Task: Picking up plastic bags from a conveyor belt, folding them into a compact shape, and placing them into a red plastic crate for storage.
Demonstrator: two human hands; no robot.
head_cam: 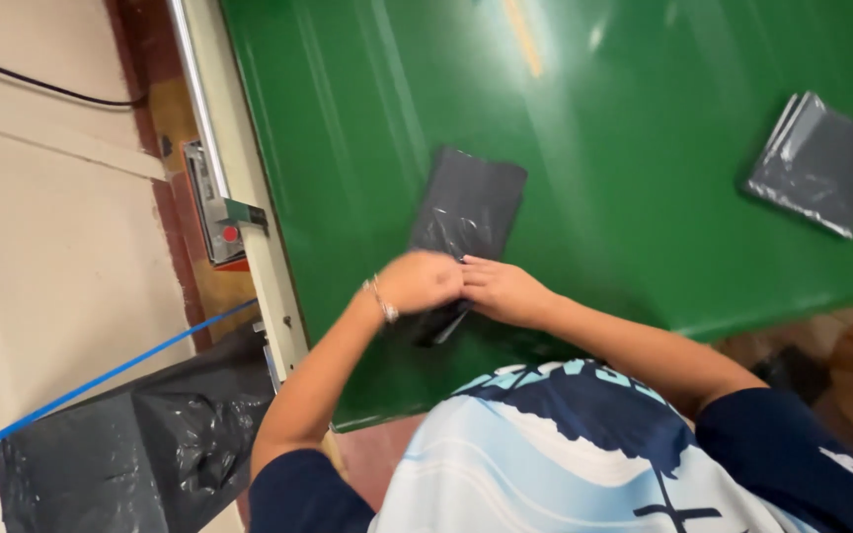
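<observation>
On the green tabletop [644, 148], seen from the head camera looking down, a dark grey plastic mailer bag [468, 212] lies flat with its near end drawn toward the person. Both hands meet at that near end. The left hand [417, 281], with a thin bracelet [380, 299] at the wrist, is curled closed over the bag's edge, knuckles up. The right hand [501, 289] presses in just beside it, fingers bent and touching the left hand's fingers, also closed on the bag's near end. A narrow strip of the dark plastic shows below the hands, pointing down toward the tabletop's near edge. The far end of the bag lies free on the green surface, slightly tilted to the right.

Well apart, toward the upper right of the tabletop, a small stack of grey bags [823, 163] lies flat and untouched. A pale yellowish stripe [523, 38] runs across the green surface near the top of the view.

Along the left edge of the tabletop runs a cream-coloured frame with a metal rail [194, 99], and a small control box with a red button [226, 233] is fixed to it. Below that, on the floor side, a black bin liner [150, 454] sits crumpled, with a blue line [81, 390] crossing diagonally over it. The person's blue and white patterned shirt [545, 454] fills the bottom of the view.
</observation>
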